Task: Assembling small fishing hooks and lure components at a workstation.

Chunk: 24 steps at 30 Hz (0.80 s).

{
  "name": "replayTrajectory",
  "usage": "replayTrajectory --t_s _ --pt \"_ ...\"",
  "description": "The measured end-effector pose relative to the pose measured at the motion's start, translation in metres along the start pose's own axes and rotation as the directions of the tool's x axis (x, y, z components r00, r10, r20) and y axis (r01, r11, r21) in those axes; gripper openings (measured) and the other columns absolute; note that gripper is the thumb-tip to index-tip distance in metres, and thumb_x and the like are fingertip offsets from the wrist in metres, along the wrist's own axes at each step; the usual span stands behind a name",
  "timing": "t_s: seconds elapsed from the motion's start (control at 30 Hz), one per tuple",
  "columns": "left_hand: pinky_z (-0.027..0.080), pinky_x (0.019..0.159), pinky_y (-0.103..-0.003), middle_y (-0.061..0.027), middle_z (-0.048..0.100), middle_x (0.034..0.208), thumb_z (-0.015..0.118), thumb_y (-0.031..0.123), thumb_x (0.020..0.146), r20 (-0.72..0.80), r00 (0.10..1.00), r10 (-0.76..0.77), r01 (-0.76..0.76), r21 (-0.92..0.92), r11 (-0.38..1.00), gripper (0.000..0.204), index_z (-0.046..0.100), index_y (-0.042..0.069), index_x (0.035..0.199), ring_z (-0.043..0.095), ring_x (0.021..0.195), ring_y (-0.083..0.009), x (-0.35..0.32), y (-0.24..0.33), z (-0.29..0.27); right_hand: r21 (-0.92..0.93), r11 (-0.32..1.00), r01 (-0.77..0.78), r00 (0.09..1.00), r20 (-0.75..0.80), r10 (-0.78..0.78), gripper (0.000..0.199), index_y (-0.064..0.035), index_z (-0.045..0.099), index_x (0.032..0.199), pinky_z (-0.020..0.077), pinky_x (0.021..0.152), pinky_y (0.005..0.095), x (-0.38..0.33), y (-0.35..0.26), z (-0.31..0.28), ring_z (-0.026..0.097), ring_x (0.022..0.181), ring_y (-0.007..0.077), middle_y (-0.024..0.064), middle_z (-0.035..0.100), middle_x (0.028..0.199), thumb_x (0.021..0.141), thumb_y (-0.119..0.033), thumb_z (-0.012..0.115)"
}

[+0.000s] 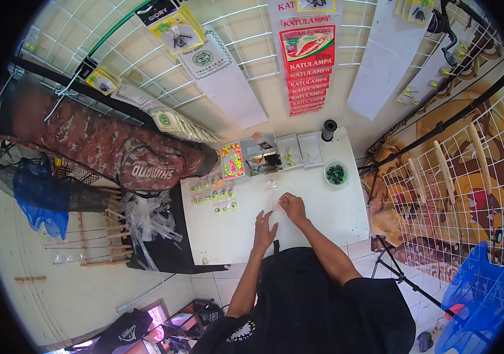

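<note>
- A small clear plastic bag point(273, 207) is the thing in hand; it is thin, see-through and almost colourless, so it shows only as a faint glint against the white table point(334, 218).
- The bag lies low over the middle of the table, between the two hands and just in front of the person's chest.
- The right hand point(292, 206) has its fingers curled in and pinched on the bag's right edge, thumb toward the person's left.
- The left hand point(263, 230) sits just below and to the left, fingers stretched up toward the bag; whether they grip it or only touch it is too small to tell.
- Another bit of clear plastic point(271, 184) lies on the table a little farther away from the hands.
- Rows of small packets with coloured beads point(214, 196) lie to the left of the hands.
- A compartment box point(272, 154) stands along the far edge, one section filled with bright floats point(232, 159).
- A round green dish of dark pieces point(336, 173) sits at the far right, near a black spool point(329, 128).
</note>
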State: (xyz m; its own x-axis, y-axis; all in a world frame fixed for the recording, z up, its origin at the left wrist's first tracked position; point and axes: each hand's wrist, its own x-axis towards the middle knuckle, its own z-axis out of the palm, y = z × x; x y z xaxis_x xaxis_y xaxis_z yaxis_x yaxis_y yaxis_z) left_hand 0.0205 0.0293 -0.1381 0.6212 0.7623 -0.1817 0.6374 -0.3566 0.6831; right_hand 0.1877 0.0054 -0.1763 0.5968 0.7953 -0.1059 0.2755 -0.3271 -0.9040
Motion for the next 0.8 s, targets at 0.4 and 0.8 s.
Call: replayTrajectory --t_s 0.4,0.8 --pt "0.040 0.101 -0.045 -0.0218 0.047 0.129 0.069 0.011 0.083 -0.171 0.985 0.010 -0.021 -0.064 0.998 0.046 0.055 0.007 0.126 0.049 0.119 -0.0390 0.024 0.020 0.010 -0.118 0.979 0.167 0.979 -0.102 -0.179 0.009 -0.0059 0.069 0.083 0.0519 0.071 0.0370 0.004 -0.007 -0.036 0.064 0.076 0.0267 0.0106 0.068 0.077 0.075 -0.008 0.072" --pt "0.053 0.069 -0.026 -0.0111 0.071 0.081 0.069 0.006 0.085 -0.092 0.985 -0.145 0.083 -0.483 0.872 0.032 0.063 0.002 0.116 0.068 0.074 -0.0166 0.042 0.039 0.006 0.104 0.994 0.031 0.931 0.358 -0.066 0.016 -0.0060 0.072 0.098 0.0482 0.065 0.0238 0.003 -0.009 -0.069 0.060 0.069 0.0075 0.0035 0.071 0.081 0.082 -0.006 0.070"
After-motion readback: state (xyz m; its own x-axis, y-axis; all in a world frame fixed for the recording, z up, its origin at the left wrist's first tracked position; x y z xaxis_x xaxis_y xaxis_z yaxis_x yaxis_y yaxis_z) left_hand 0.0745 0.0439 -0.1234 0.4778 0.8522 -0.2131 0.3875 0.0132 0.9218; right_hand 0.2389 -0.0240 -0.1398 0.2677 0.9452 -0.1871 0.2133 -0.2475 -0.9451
